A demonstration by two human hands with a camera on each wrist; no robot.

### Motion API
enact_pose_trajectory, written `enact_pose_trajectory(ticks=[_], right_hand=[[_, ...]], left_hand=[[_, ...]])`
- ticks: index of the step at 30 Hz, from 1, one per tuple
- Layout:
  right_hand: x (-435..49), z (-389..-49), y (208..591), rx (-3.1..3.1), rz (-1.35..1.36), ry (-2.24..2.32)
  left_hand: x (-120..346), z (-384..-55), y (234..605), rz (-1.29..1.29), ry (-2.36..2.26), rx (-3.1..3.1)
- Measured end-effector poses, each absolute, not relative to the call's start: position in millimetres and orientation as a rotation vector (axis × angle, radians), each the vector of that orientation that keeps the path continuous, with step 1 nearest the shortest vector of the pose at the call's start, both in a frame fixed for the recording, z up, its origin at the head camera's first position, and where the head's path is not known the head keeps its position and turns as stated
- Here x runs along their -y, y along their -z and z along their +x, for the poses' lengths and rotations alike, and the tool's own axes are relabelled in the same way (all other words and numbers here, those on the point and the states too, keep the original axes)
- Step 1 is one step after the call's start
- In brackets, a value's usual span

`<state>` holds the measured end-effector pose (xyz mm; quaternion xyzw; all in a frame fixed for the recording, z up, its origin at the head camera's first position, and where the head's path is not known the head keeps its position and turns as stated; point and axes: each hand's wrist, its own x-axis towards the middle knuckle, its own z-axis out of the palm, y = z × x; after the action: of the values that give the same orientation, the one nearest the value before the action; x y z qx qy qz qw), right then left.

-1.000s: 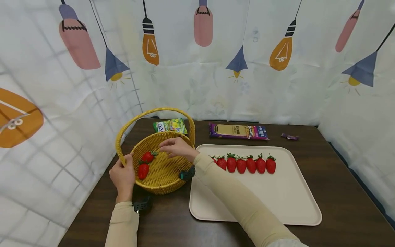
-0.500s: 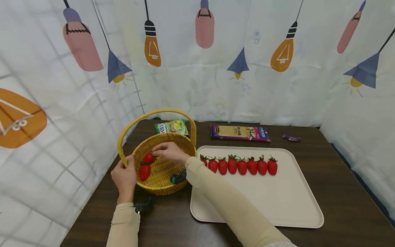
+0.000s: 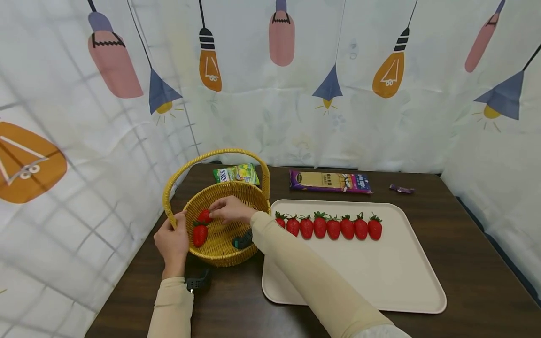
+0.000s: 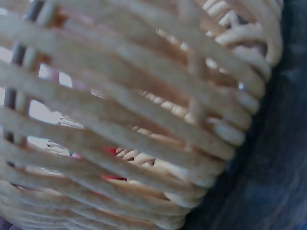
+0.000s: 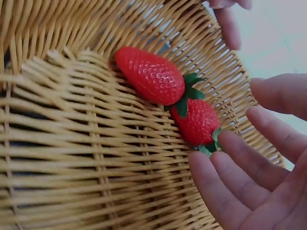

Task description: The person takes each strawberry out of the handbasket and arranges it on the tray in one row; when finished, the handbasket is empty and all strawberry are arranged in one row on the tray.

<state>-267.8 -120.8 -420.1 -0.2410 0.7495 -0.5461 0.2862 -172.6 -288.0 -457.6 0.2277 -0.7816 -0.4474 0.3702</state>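
A yellow wicker basket (image 3: 224,257) with a tall arched handle stands at the left of the table. My left hand (image 3: 172,240) grips it where the handle meets the left rim; only blurred weave (image 4: 144,115) fills the left wrist view. Two red strawberries with green leaves lie inside against the left wall, a larger one (image 5: 151,76) and a smaller one (image 5: 197,122). My right hand (image 3: 231,210) reaches into the basket, its fingers (image 5: 242,177) spread and fingertips right at the smaller strawberry's leaves. The thumb stands apart from the fingers, with nothing between them.
Right of the basket lies a cream tray (image 3: 359,281) with a row of several strawberries (image 3: 333,229) along its far side. My right forearm crosses its left part. Behind are a green snack bag (image 3: 237,174), a purple noodle packet (image 3: 330,182) and a small purple wrapped candy (image 3: 401,189).
My right hand has moved left and slightly down inside the basket, to the smaller strawberry. The left hand keeps its grip on the basket. Both strawberries stay in place.
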Motion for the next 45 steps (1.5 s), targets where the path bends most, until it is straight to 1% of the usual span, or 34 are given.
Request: enact_pose_trajectory(ticks=[9,16,29,39,45], right_hand=[[138,-266,422,-2.014,-0.698,1.353],[139,-265,429,-2.033,-0.663,1.285],[145,-263,435,-1.826,-0.835,1.054],[143,-261,431,-1.714,-1.0,0.908],[145,-261,434,-1.634,-0.959,0.905]], left_hand=[[292,-167,459,0.567,1.107,2.0],[290,-168,463,0.53,1.09,2.027],[290,-172,463,0.52,1.094,2.004],[290,-174,462,0.51,1.09,2.006],[290,-175,461,0.511,1.077,1.991]])
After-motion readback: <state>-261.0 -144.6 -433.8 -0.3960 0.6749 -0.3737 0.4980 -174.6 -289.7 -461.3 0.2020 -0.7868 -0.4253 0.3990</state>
